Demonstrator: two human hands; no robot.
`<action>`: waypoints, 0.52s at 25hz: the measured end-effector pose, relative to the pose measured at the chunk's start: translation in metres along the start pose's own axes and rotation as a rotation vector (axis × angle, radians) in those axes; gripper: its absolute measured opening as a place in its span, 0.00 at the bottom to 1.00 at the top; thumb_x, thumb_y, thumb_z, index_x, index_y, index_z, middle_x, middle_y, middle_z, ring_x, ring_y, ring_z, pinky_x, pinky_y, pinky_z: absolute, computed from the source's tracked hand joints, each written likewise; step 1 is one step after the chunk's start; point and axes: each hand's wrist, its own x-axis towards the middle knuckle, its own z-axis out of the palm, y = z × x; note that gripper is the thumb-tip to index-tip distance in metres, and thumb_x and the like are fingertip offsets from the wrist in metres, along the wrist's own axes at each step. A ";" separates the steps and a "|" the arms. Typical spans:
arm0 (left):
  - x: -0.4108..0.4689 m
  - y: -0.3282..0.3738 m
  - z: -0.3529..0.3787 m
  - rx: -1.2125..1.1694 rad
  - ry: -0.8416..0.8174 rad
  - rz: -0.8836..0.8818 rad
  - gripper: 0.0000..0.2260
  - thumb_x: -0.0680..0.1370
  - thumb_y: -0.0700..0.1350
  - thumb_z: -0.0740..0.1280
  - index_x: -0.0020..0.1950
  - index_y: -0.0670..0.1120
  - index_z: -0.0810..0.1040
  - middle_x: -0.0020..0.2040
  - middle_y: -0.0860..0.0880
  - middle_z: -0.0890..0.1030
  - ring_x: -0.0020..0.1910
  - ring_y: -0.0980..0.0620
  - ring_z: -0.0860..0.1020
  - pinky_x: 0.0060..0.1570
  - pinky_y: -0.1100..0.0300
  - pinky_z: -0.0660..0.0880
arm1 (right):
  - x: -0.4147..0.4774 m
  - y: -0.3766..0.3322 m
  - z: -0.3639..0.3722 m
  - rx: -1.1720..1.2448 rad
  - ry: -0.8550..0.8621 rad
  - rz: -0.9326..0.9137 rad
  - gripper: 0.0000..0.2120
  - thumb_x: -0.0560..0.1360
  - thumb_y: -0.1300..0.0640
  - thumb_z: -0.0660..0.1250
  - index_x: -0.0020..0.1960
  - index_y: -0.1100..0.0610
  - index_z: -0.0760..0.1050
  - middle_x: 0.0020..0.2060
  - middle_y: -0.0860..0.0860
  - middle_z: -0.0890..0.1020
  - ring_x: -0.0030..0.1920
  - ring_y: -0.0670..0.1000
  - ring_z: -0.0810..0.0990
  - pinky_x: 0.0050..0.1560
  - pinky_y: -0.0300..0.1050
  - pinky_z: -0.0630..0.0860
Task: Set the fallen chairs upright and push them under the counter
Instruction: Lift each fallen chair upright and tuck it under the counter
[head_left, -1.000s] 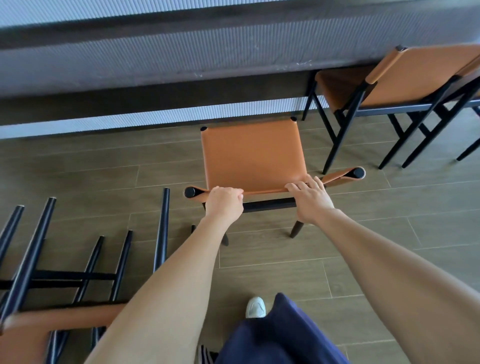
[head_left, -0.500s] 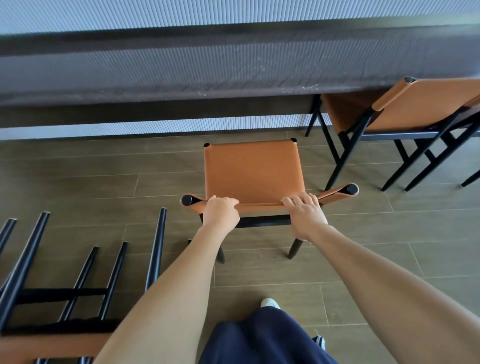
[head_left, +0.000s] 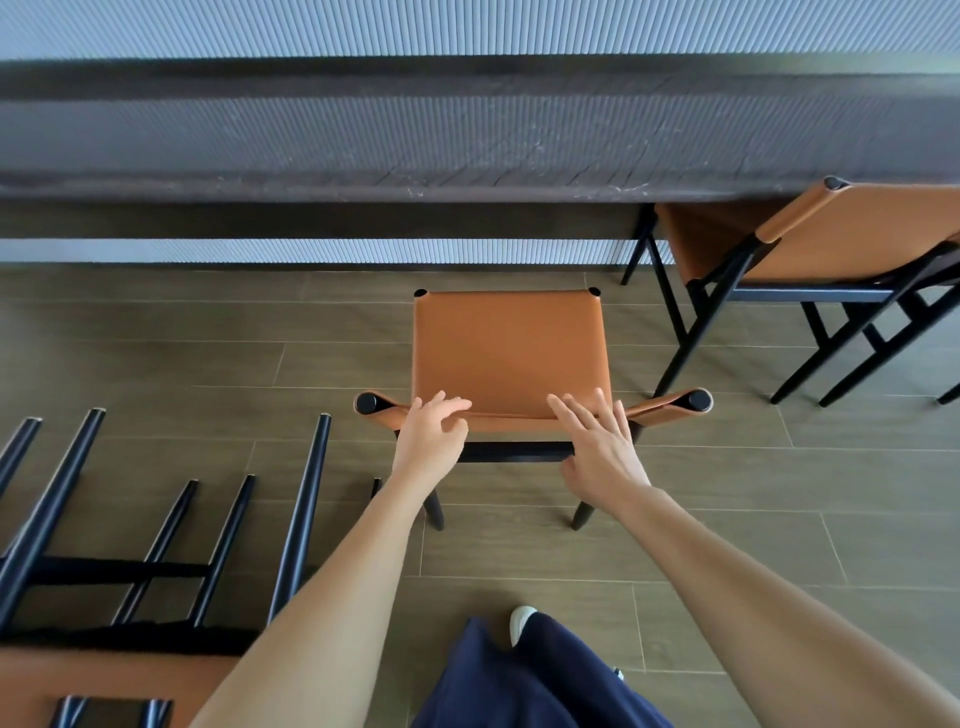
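Dark wood bench (head_left: 467, 135) spans the far wall. Short of it on the floor stands the tan upright chair (head_left: 509, 353); a fallen chair (head_left: 300, 519) lies left. At the upright chair's backrest, left hand (head_left: 428, 441) and right hand (head_left: 597, 449) have fingers (head_left: 571, 415) spread, gripping nothing.

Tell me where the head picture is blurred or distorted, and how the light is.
Head view: the counter looks smeared, its edge bows from the wide lens; the left hand and right hand are slightly blurred; the middle chair has a sharper seat; light is soft, with shadow under the counter, no glare.
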 end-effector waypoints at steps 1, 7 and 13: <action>-0.006 0.000 0.002 -0.187 0.088 -0.029 0.13 0.79 0.43 0.60 0.55 0.57 0.80 0.66 0.54 0.77 0.72 0.53 0.66 0.69 0.54 0.66 | -0.010 -0.001 0.007 0.097 0.112 -0.004 0.36 0.74 0.66 0.60 0.79 0.54 0.54 0.78 0.49 0.58 0.79 0.57 0.45 0.76 0.50 0.38; -0.017 0.013 0.026 -0.615 0.476 -0.417 0.06 0.78 0.47 0.63 0.42 0.52 0.78 0.48 0.48 0.83 0.48 0.51 0.80 0.48 0.57 0.76 | -0.034 -0.016 0.030 0.954 0.496 0.449 0.16 0.75 0.67 0.61 0.61 0.55 0.71 0.57 0.49 0.78 0.58 0.48 0.77 0.62 0.52 0.73; 0.027 0.029 0.034 -1.084 0.152 -0.789 0.19 0.77 0.53 0.69 0.62 0.47 0.69 0.58 0.41 0.75 0.56 0.43 0.78 0.50 0.47 0.80 | 0.028 0.002 -0.009 1.810 0.067 1.003 0.16 0.79 0.53 0.65 0.65 0.55 0.68 0.57 0.57 0.75 0.55 0.61 0.79 0.52 0.60 0.79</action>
